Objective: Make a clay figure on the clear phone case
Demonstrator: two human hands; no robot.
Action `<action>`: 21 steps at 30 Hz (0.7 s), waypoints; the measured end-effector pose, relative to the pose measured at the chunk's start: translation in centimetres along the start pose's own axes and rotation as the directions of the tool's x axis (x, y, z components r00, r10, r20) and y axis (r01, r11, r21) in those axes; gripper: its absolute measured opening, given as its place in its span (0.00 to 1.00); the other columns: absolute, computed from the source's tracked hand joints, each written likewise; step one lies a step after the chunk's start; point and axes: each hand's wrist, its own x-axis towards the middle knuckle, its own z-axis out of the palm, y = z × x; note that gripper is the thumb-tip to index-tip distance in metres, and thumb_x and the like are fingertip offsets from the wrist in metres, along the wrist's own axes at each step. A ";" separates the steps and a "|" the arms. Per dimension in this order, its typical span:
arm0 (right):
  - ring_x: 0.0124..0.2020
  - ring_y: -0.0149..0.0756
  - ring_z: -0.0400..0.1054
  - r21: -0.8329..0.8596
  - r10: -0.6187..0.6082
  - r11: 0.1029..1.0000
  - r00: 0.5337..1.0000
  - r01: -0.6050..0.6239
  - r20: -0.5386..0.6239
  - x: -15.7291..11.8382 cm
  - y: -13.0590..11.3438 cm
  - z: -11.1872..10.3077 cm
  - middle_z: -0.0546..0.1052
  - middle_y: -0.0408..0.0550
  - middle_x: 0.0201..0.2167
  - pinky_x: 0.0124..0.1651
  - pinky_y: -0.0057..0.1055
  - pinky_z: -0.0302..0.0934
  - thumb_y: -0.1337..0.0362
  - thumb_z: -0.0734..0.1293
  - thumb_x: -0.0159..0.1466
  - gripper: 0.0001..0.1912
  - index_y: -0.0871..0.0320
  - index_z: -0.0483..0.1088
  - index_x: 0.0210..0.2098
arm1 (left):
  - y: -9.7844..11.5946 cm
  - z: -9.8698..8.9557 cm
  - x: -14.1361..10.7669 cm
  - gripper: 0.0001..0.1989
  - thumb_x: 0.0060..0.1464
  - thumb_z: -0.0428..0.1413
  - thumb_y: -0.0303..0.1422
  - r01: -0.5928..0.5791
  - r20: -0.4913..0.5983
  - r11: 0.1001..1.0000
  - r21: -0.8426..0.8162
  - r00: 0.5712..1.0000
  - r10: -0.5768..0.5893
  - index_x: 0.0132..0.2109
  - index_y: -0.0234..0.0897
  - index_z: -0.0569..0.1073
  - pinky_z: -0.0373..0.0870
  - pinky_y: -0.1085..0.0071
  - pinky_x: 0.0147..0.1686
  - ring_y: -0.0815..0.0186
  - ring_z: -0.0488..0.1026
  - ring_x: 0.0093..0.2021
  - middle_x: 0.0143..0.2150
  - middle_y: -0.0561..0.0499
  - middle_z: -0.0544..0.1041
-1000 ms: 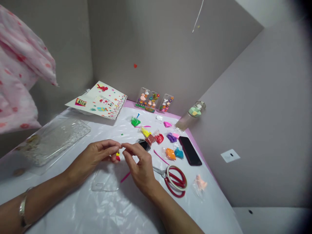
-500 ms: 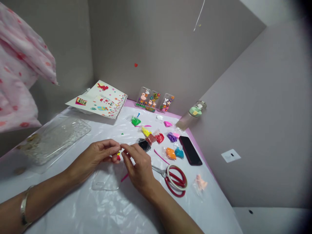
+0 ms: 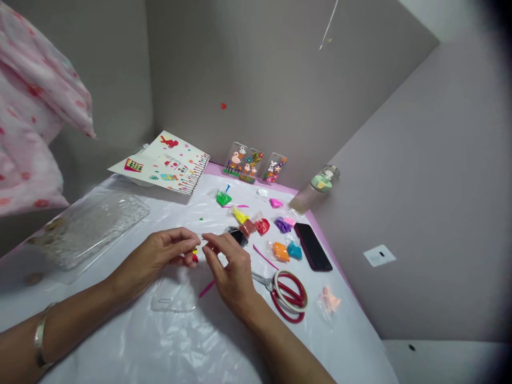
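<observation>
Since a sec ago my right hand [image 3: 230,269] moved a touch right, fingertips pinched near a red/yellow clay bit [image 3: 194,255] that my left hand [image 3: 160,256] grips at frame centre. Scissors [image 3: 286,293] close lower right; open room lower left, table edge [image 3: 352,290] at right.

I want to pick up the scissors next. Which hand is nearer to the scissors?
The right hand. It is just left of the scissors, close to the blades. The left hand is farther away, on the other side of the right hand.
</observation>
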 end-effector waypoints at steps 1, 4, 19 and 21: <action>0.36 0.38 0.75 -0.008 -0.009 1.000 1.000 0.009 -0.001 0.0 0.0 0.0 0.80 0.50 0.37 0.41 0.31 0.68 0.69 0.66 0.74 0.12 0.58 0.79 0.53 | 0.0 0.0 0.0 0.13 0.58 0.67 0.48 -0.001 0.000 1.000 0.001 1.000 0.001 0.38 0.43 0.83 0.72 0.72 0.40 0.67 0.75 0.33 0.29 0.56 0.78; 0.37 0.38 0.76 -0.048 -0.060 0.997 0.998 0.060 0.013 -0.1 0.2 0.0 0.81 0.51 0.39 0.42 0.31 0.68 0.70 0.64 0.74 0.14 0.58 0.78 0.54 | -0.1 -0.1 0.0 0.13 0.58 0.67 0.48 -0.002 0.004 1.000 -0.004 1.000 0.002 0.38 0.43 0.84 0.71 0.73 0.39 0.67 0.74 0.32 0.29 0.56 0.78; 0.36 0.39 0.76 -0.167 -0.135 0.976 0.990 0.142 0.053 -0.1 0.3 0.2 0.81 0.53 0.38 0.41 0.31 0.69 0.70 0.63 0.75 0.14 0.61 0.77 0.55 | 0.6 0.3 -0.4 0.15 0.55 0.68 0.47 0.018 0.014 0.998 -0.057 1.000 -0.017 0.32 0.41 0.79 0.71 0.74 0.36 0.68 0.73 0.30 0.27 0.57 0.76; 0.36 0.39 0.76 -0.152 -0.126 0.980 0.991 0.131 0.043 -0.1 0.3 0.1 0.81 0.52 0.38 0.41 0.31 0.69 0.69 0.64 0.75 0.13 0.60 0.77 0.55 | 0.7 0.4 -0.4 0.16 0.54 0.68 0.48 0.020 0.013 0.998 -0.059 1.000 -0.019 0.32 0.41 0.79 0.71 0.74 0.36 0.68 0.73 0.30 0.27 0.57 0.76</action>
